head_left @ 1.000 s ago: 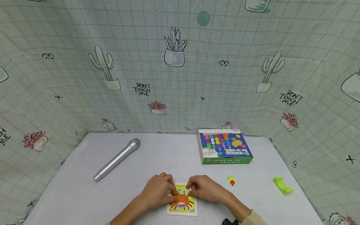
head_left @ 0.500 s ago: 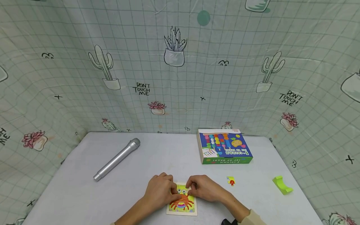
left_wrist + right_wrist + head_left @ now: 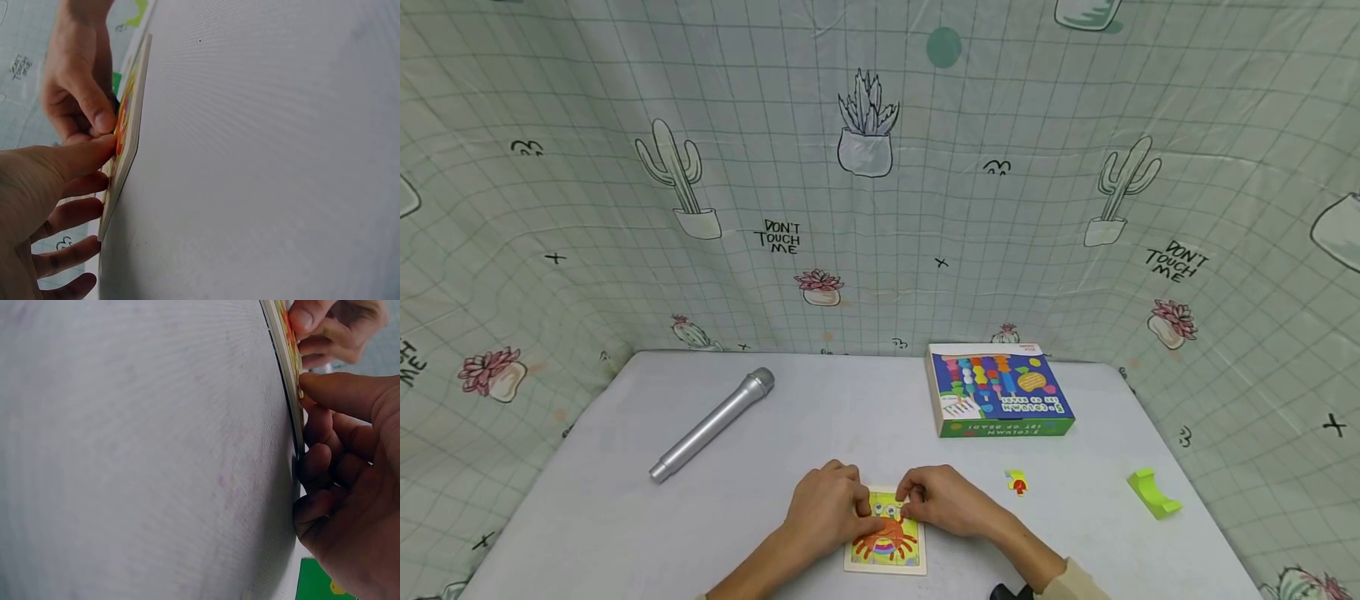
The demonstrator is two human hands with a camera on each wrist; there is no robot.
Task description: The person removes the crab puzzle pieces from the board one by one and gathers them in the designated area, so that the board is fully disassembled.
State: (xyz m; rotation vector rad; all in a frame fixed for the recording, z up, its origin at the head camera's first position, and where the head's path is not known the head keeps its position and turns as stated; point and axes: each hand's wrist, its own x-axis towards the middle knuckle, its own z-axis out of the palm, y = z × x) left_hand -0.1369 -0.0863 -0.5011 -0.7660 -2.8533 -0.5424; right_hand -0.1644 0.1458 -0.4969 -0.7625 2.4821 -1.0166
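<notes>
A small jigsaw puzzle (image 3: 886, 550) of an orange crab on yellow lies in its pale frame at the near middle of the table. My left hand (image 3: 827, 507) lies over its left side. That thumb presses flat on the crab, and the other fingers reach to the board's edge, loosely bent in the left wrist view. At the upper right of the puzzle, my right hand (image 3: 946, 500) pinches a puzzle piece (image 3: 300, 394) between thumb and forefinger, its remaining fingers curled beside the frame. Most of that piece is hidden by the fingertips.
A loose yellow and red puzzle piece (image 3: 1017, 482) lies right of my right hand. Behind it stands a colourful toy box (image 3: 1000, 392). A silver microphone (image 3: 711, 427) lies at the left, and a curved lime-green block (image 3: 1153, 494) at the far right.
My left hand has shifted slightly right, its thumb sliding further across the crab. My right hand stays nearly still at the puzzle's upper right.
</notes>
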